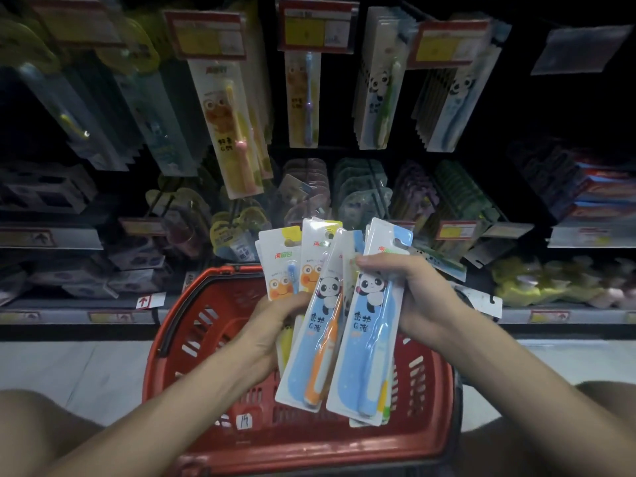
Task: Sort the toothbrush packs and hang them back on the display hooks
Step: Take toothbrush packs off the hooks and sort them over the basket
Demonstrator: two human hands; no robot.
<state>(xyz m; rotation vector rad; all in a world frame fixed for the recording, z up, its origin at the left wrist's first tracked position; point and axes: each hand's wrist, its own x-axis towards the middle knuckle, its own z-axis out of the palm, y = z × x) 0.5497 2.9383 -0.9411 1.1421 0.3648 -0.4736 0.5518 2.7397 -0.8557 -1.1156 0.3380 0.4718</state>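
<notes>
My left hand [272, 328] grips a fanned bunch of toothbrush packs: frog packs [280, 270] at the back and a panda pack with an orange brush [318, 335] in front. My right hand [418, 297] holds a second stack, topped by a panda pack with a blue brush [370, 339]. Both bunches hover over a red basket [213, 325]. Above hang rows on display hooks: a frog pack with a pink brush [230, 125], one with a purple brush [304, 101], panda packs with green [380, 84] and blue [454, 98] brushes.
Red and yellow price tags [316, 27] sit at the hook ends. A lower row of hooks holds smaller round-topped packs [358, 191]. Boxed goods [599, 191] fill the right shelf and dark boxes [44, 191] the left. My knees show at the bottom corners over a pale floor.
</notes>
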